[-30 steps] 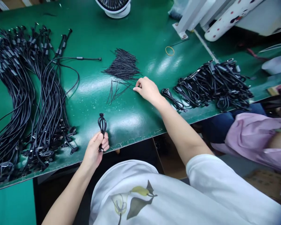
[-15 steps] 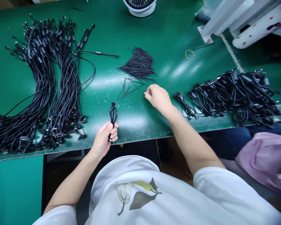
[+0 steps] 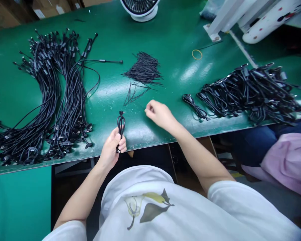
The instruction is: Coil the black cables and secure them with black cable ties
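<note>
My left hand [image 3: 111, 147] is closed around a folded black cable [image 3: 121, 123], held upright at the table's front edge with its plug end above the fingers. To the right of it, my right hand [image 3: 160, 115] hovers over the green table, thumb and forefinger pinched together. Whatever is in that pinch, if anything, is too small to make out. Beyond the hands lies a pile of thin black twist ties [image 3: 144, 68], with a few loose ties [image 3: 134, 95] on its near side.
Long unfolded cables [image 3: 72, 80] fill the left of the table [image 3: 175, 30]. Bundled cables [image 3: 235, 92] are heaped at the right, one bundle [image 3: 195, 107] apart. A fan [image 3: 140, 15], a yellow rubber band [image 3: 197, 54] and a white metal bracket [image 3: 215, 31] are farther back. Someone in pink [image 3: 288, 160] sits at right.
My right hand has drawn away from the twist ties, leftward and toward me, still pinched. My left hand keeps its hold on the folded cable. The camera view has shifted slightly.
</note>
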{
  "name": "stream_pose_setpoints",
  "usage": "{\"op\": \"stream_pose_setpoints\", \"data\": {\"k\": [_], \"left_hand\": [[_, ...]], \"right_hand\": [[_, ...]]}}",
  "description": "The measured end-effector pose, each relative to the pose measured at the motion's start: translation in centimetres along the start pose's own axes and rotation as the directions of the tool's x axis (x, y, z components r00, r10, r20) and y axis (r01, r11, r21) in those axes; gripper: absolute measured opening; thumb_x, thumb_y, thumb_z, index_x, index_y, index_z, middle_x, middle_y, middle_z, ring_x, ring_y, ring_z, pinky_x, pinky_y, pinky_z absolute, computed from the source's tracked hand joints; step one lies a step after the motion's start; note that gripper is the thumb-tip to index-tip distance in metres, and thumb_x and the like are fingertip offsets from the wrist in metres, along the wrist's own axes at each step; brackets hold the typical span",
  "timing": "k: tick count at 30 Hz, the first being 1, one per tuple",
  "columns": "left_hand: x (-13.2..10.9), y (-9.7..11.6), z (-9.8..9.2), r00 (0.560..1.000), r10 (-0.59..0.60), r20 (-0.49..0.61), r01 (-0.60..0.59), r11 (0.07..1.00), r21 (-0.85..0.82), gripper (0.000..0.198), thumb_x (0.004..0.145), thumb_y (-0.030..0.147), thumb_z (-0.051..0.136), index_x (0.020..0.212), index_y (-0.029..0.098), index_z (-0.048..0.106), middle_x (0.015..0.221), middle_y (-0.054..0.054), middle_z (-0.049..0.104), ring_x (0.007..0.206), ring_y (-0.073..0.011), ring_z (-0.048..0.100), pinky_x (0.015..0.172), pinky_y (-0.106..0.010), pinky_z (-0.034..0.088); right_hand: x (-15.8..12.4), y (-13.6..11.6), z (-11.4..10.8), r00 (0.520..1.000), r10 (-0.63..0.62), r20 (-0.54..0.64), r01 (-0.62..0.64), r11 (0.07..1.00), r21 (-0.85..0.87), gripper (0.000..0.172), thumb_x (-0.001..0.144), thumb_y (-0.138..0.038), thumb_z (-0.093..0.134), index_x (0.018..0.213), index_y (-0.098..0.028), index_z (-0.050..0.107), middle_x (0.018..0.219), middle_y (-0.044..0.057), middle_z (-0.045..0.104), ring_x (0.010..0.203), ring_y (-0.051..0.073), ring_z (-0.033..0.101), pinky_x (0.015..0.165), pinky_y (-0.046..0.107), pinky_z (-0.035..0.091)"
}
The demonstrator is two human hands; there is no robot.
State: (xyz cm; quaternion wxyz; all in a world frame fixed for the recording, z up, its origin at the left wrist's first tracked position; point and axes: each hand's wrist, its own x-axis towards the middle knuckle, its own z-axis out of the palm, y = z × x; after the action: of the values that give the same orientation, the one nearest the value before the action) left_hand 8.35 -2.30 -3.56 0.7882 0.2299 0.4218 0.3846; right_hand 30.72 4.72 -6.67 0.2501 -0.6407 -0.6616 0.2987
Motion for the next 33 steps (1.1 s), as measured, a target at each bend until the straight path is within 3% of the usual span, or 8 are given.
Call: {"op": "stream_pose_setpoints", "data": {"k": [4, 8, 10, 13, 16, 20, 25, 33], "left_hand": [[0.3, -0.6, 0.2, 1.000, 0.001, 0.028, -0.002, 1.000, 0.023, 0.039, 0.078, 0.040, 0.075, 0.107, 0.019, 0.060, 0.061, 0.007, 0.039, 0.048, -0.0047, 0.031, 0.045, -0.016, 0.027], [0.9, -1.3, 0.0, 0.988, 0.144, -0.047, -0.133, 0.973, 0.191, 0.029, 0.081, 0.040, 0.070, 0.095, 0.015, 0.065, 0.061, 0.006, 0.039, 0.051, -0.0066, 0.033, 0.047, -0.018, 0.030], [1.2, -1.6, -0.4, 0.961, 0.267, -0.074, -0.222, 0.903, 0.368, 0.020, 0.082, 0.033, 0.067, 0.095, 0.017, 0.067, 0.062, 0.004, 0.045, 0.055, -0.0091, 0.038, 0.051, -0.020, 0.033], [1.4, -1.6, -1.0, 0.939, 0.339, -0.053, -0.251, 0.784, 0.568, 0.006, 0.078, 0.020, 0.066, 0.082, 0.018, 0.068, 0.064, 0.001, 0.053, 0.062, -0.0125, 0.044, 0.054, -0.021, 0.033], [1.0, -1.3, -1.5, 0.984, 0.176, 0.000, -0.140, 0.787, 0.601, 0.024, 0.076, 0.021, 0.065, 0.054, 0.016, 0.055, 0.050, 0.003, 0.045, 0.052, -0.0106, 0.037, 0.049, -0.022, 0.026], [0.7, -1.0, -2.0, 0.995, -0.046, 0.091, 0.000, 0.892, 0.451, 0.030, 0.072, 0.035, 0.073, 0.060, 0.016, 0.052, 0.050, 0.005, 0.041, 0.048, -0.0076, 0.030, 0.047, -0.022, 0.022], [0.8, -0.7, -2.2, 0.976, -0.176, 0.130, 0.108, 0.905, 0.412, 0.046, 0.060, 0.049, 0.082, 0.062, 0.017, 0.048, 0.050, 0.008, 0.034, 0.049, -0.0052, 0.020, 0.047, -0.021, 0.018], [0.7, -0.7, -2.4, 0.980, -0.176, 0.090, 0.124, 0.903, 0.412, 0.050, 0.054, 0.051, 0.084, 0.060, 0.017, 0.048, 0.047, 0.008, 0.036, 0.046, -0.0043, 0.025, 0.046, -0.020, 0.020]], "right_hand": [[-5.1, -2.6, 2.7, 0.933, -0.256, 0.255, 0.127, 0.893, 0.432, 0.016, 0.087, -0.026, 0.052, 0.100, -0.020, 0.060, 0.081, 0.000, 0.063, 0.067, 0.011, 0.058, 0.064, 0.024, 0.044], [-7.0, -4.5, 4.1, 0.916, -0.396, 0.063, 0.389, 0.916, 0.099, 0.017, 0.088, -0.016, 0.047, 0.089, -0.017, 0.064, 0.082, 0.005, 0.061, 0.070, 0.014, 0.054, 0.066, 0.027, 0.042], [-6.9, -5.1, 4.0, 0.865, -0.500, 0.048, 0.501, 0.853, -0.147, 0.022, 0.092, -0.016, 0.043, 0.086, -0.017, 0.064, 0.079, 0.007, 0.061, 0.072, 0.017, 0.054, 0.067, 0.031, 0.040], [-6.1, -5.7, 3.2, 0.652, -0.744, 0.148, 0.749, 0.600, -0.282, 0.029, 0.095, -0.013, 0.036, 0.093, -0.018, 0.064, 0.091, 0.009, 0.065, 0.086, 0.020, 0.057, 0.075, 0.036, 0.042], [-5.4, -6.1, 2.2, 0.381, -0.899, 0.217, 0.902, 0.309, -0.301, 0.028, 0.097, -0.012, 0.035, 0.094, -0.017, 0.063, 0.097, 0.009, 0.065, 0.096, 0.018, 0.058, 0.080, 0.034, 0.043], [-5.0, -6.5, 1.5, 0.188, -0.915, 0.356, 0.929, 0.048, -0.367, 0.026, 0.100, -0.029, 0.042, 0.084, -0.017, 0.058, 0.077, 0.003, 0.059, 0.075, 0.015, 0.057, 0.067, 0.030, 0.040], [-5.2, -7.2, 2.4, 0.179, -0.860, 0.478, 0.878, -0.080, -0.472, 0.027, 0.097, -0.021, 0.044, 0.075, -0.012, 0.057, 0.070, 0.004, 0.054, 0.066, 0.014, 0.055, 0.057, 0.029, 0.035], [-5.3, -8.9, 2.9, 0.075, -0.767, 0.637, 0.830, -0.306, -0.467, 0.033, 0.091, -0.016, 0.050, 0.058, -0.017, 0.049, 0.065, 0.004, 0.054, 0.063, 0.014, 0.054, 0.052, 0.028, 0.031]]}}
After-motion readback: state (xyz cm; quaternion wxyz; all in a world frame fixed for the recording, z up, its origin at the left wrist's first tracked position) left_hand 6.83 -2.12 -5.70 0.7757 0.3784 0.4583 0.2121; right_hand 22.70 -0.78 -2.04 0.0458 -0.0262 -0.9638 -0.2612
